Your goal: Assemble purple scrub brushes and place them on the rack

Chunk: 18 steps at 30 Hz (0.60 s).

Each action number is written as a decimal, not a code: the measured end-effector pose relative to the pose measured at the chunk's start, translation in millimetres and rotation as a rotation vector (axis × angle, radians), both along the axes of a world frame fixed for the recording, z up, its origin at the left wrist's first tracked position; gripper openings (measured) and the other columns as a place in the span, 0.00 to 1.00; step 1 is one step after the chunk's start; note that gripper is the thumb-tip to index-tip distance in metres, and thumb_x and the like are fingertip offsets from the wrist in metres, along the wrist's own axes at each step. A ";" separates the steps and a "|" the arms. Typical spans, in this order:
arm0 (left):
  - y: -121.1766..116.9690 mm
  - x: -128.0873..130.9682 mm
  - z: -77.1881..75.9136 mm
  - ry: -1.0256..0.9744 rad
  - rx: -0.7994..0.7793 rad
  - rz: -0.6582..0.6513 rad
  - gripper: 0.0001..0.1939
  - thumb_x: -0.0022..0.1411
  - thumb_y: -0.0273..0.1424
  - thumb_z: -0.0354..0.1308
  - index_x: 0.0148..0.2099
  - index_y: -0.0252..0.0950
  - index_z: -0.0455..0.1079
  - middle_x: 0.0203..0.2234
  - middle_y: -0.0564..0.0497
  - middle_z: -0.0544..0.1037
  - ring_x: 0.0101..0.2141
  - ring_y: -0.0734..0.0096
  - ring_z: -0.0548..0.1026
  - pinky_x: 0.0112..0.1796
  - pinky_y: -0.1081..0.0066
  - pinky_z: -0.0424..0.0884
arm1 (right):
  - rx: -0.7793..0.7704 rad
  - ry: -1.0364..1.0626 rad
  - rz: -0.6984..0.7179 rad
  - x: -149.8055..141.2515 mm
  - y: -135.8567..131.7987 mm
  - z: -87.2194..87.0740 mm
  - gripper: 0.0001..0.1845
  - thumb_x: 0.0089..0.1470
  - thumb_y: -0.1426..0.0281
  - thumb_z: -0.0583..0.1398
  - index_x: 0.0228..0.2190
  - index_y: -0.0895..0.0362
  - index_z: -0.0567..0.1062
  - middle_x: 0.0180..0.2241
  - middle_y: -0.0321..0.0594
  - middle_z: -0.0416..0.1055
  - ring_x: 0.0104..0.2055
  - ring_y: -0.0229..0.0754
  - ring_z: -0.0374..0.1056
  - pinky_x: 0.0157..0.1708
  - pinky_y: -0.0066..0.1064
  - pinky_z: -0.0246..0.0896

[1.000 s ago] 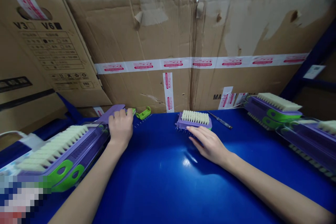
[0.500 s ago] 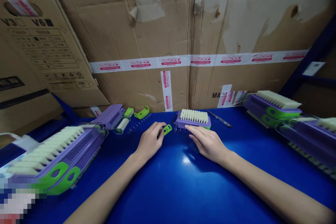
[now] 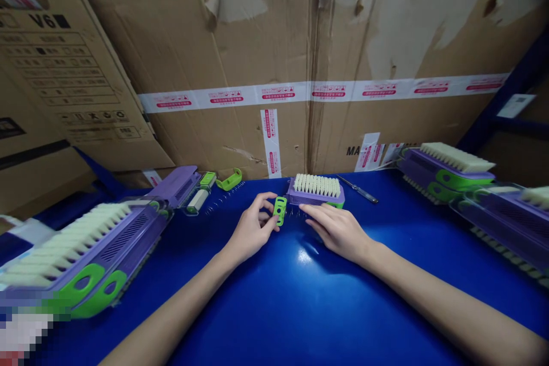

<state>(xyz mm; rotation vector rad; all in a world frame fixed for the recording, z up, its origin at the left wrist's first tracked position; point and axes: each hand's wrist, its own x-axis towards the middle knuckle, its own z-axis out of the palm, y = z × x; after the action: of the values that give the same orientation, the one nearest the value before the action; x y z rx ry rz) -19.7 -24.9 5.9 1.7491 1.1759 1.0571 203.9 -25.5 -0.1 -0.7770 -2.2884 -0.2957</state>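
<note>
The left hand [image 3: 251,231] comes in from the near left with its forearm slanting toward the middle, fingers curled and thumb closed on a small green piece [image 3: 280,211], which it holds upright at the left end of a purple brush [image 3: 317,189]. The right hand [image 3: 341,230] lies low, palm down, its fingers stretched together to the brush's near side; whether it pinches anything there I cannot tell.

Between the two forearms, open blue desk [image 3: 266,309] runs back toward the near edge of view. At the far side, upright cardboard [image 3: 231,40] bounds the desk just behind the brush. A thin screwdriver-like tool [image 3: 364,193] lies right of the brush. Larger purple brush units [image 3: 115,246] hem in the left side, and another pair [image 3: 446,174] the right.
</note>
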 end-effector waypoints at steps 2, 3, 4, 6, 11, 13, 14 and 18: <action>-1.0 0.0 0.0 -0.006 0.010 -0.036 0.23 0.58 0.29 0.53 0.55 0.43 0.54 0.35 0.55 0.64 0.27 0.77 0.75 0.26 0.76 0.69 | 0.013 0.004 0.011 -0.2 -0.1 0.1 0.16 0.61 0.73 0.51 0.49 0.62 0.68 0.41 0.48 0.76 0.37 0.43 0.73 0.34 0.33 0.70; -1.4 -0.1 0.1 -0.008 0.016 -0.049 0.25 0.58 0.28 0.53 0.57 0.43 0.52 0.35 0.54 0.63 0.27 0.77 0.75 0.28 0.75 0.69 | 0.019 0.005 0.015 -0.3 -0.1 0.2 0.16 0.61 0.73 0.51 0.49 0.62 0.68 0.41 0.48 0.76 0.37 0.43 0.73 0.34 0.33 0.70; -1.8 -0.2 0.4 -0.010 0.019 -0.059 0.27 0.57 0.27 0.53 0.58 0.43 0.51 0.36 0.54 0.63 0.28 0.77 0.75 0.29 0.74 0.70 | 0.026 0.005 0.016 -0.4 -0.2 0.2 0.16 0.61 0.73 0.51 0.50 0.61 0.68 0.41 0.47 0.76 0.37 0.42 0.73 0.34 0.33 0.70; -2.6 0.0 1.0 -0.014 0.017 -0.069 0.29 0.57 0.26 0.53 0.59 0.43 0.50 0.36 0.54 0.63 0.28 0.77 0.75 0.31 0.72 0.70 | 0.041 0.006 0.017 -0.5 -0.3 0.3 0.16 0.61 0.73 0.51 0.50 0.60 0.67 0.41 0.46 0.76 0.36 0.42 0.72 0.33 0.32 0.70; -3.2 1.1 1.6 -0.006 -0.018 -0.090 0.27 0.56 0.26 0.54 0.58 0.39 0.55 0.32 0.53 0.67 0.28 0.75 0.75 0.31 0.72 0.70 | 0.085 0.016 0.037 -1.2 -1.2 1.4 0.16 0.61 0.74 0.52 0.50 0.61 0.67 0.41 0.47 0.76 0.37 0.42 0.72 0.34 0.33 0.70; -2.8 1.0 1.2 -0.016 -0.015 -0.096 0.25 0.56 0.26 0.54 0.57 0.39 0.57 0.31 0.53 0.69 0.28 0.74 0.74 0.31 0.72 0.70 | 0.089 0.014 0.035 -1.4 -1.6 1.9 0.15 0.60 0.74 0.52 0.49 0.62 0.67 0.41 0.47 0.76 0.36 0.42 0.72 0.33 0.33 0.70; -2.5 0.8 1.0 -0.022 -0.012 -0.100 0.25 0.56 0.27 0.55 0.56 0.39 0.57 0.31 0.53 0.69 0.28 0.74 0.75 0.31 0.72 0.70 | 0.089 0.013 0.033 -1.6 -1.8 2.2 0.15 0.60 0.74 0.52 0.49 0.62 0.67 0.40 0.47 0.76 0.35 0.42 0.72 0.33 0.33 0.70; -1.4 0.1 0.3 -0.035 -0.025 -0.112 0.24 0.56 0.28 0.56 0.55 0.38 0.57 0.32 0.52 0.72 0.29 0.73 0.75 0.33 0.69 0.71 | 0.086 0.016 0.032 -1.7 -2.1 3.1 0.16 0.61 0.74 0.52 0.50 0.60 0.67 0.40 0.46 0.76 0.34 0.40 0.72 0.32 0.32 0.70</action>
<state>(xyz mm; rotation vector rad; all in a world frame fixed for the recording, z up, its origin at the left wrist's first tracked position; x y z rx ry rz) -19.6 -26.2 6.2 1.7494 1.0528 0.9985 202.2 -27.6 3.0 -0.6960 -2.2550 -0.3698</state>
